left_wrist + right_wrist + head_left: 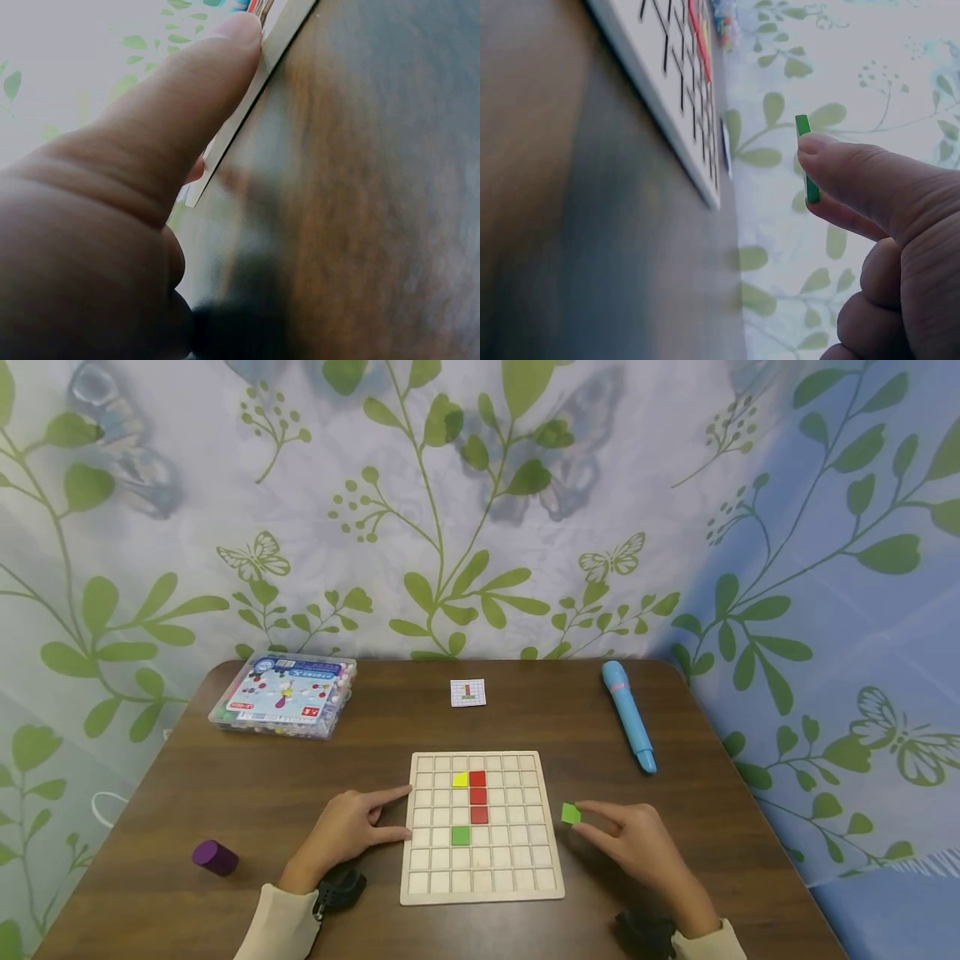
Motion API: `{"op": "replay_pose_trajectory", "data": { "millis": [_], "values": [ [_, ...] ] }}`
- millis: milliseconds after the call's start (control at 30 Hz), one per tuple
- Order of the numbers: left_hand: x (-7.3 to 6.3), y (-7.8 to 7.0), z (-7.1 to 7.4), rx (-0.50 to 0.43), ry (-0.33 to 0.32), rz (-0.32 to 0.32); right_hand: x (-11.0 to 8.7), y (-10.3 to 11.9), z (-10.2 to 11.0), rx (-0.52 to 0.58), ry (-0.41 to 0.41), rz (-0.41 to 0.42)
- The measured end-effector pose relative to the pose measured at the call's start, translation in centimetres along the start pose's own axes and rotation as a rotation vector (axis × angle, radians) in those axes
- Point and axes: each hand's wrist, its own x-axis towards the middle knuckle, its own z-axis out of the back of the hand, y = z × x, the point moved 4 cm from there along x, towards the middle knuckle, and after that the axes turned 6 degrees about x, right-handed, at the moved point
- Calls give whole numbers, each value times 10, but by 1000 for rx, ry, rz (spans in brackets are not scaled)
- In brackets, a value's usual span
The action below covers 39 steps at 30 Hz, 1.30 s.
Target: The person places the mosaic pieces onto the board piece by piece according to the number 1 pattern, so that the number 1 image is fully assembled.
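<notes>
A wooden grid board (522, 858) lies on the table in the head view. It bears a yellow tile (460, 780) with one rounded corner, a column of three red square tiles (478, 796), and a green square tile (461, 836) lower down. My left hand (343, 832) touches the board's left edge with an extended index finger and thumb. To the right of the board, my right hand (643, 845) pinches another green square tile (571, 813) between thumb and index finger. That thin tile (802, 123) is seen edge-on in the right wrist view, apart from the board.
A small pattern card (468, 692) lies behind the board. At the back left is a clear plastic case (285, 693). A blue marker-shaped object (628, 717) lies at the right, and a purple cylinder (215, 857) is at the left. A patterned curtain (480, 510) borders the table (375, 727).
</notes>
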Motion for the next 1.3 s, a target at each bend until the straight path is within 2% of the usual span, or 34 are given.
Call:
{"op": "replay_pose_trajectory", "data": {
  "millis": [333,433,700,833,1000,1300],
  "values": [
    [-1,-2,1,-3,0,1,20,24,-19,61,31,99],
    [-1,-2,0,-3,2,0,23,32,-29,75,68,127],
    [0,-1,0,4,-9,4,31,53,-56,85,203,111],
    [-2,-1,-1,-10,-5,4,33,57,-68,94,238,138],
    [-3,0,-4,-18,15,8,33,56,-80,100,240,166],
    [-1,0,-2,-5,-16,-7,38,58,-90,90,212,234]
  ]
}}
